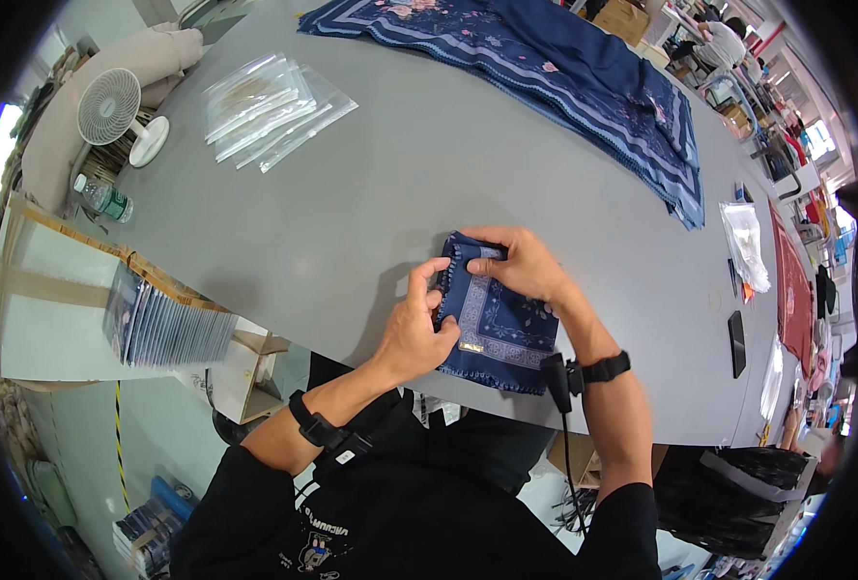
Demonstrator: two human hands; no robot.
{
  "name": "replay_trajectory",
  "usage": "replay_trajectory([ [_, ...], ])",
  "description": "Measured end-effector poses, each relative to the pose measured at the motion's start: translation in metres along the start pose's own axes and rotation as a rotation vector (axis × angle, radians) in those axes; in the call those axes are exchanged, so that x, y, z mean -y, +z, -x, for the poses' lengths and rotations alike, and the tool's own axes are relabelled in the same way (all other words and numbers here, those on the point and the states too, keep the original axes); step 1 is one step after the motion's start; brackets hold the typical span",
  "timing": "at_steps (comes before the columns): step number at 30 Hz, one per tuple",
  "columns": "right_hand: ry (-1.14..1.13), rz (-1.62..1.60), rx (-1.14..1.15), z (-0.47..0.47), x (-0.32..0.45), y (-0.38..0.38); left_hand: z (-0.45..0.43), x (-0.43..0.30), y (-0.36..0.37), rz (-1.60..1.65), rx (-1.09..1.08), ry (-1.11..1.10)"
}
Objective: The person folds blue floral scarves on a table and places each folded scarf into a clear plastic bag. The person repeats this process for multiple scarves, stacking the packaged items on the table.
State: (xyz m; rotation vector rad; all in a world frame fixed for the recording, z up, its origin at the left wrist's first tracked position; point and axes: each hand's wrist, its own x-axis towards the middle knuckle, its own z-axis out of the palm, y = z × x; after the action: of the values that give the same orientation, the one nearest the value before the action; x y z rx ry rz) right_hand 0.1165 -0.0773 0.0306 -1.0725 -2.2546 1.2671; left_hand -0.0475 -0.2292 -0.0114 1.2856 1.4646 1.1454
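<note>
A folded navy scarf point(512, 319) with a pale patterned border and scalloped edging lies on the grey table before me. A small gold-coloured label sits near its lower left corner. My left hand point(422, 326) pinches the scarf's left edge, thumb on top and the other fingers partly hidden behind the cloth. My right hand point(523, 264) grips the upper edge, its thumb lying over the border and its index finger along the top. Farther up the table spreads a heap of matching navy floral scarves point(545, 80). Clear plastic bags point(277, 109) lie stacked at the upper left.
Left of the table, a carton point(52, 290) holds a row of packed scarves point(175, 322). A white fan point(114, 109) and a plastic bottle point(103, 198) stand along the left edge. At right lie a black phone point(737, 344), a plastic packet point(744, 243) and red cloth point(790, 283).
</note>
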Motion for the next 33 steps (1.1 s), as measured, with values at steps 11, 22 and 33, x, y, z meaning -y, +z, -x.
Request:
replay_trajectory([
  [11,-0.326,0.664,-0.153,0.066,0.005,0.061,-0.032,0.011,-0.059,0.058,0.035,0.055],
  [22,0.118,0.753,-0.477,0.097,-0.020,0.035,-0.163,0.048,-0.208,-0.925,-0.422,0.299],
  [33,-0.290,0.499,-0.434,0.045,0.015,0.100,-0.054,0.008,-0.083,-0.891,-0.128,0.681],
])
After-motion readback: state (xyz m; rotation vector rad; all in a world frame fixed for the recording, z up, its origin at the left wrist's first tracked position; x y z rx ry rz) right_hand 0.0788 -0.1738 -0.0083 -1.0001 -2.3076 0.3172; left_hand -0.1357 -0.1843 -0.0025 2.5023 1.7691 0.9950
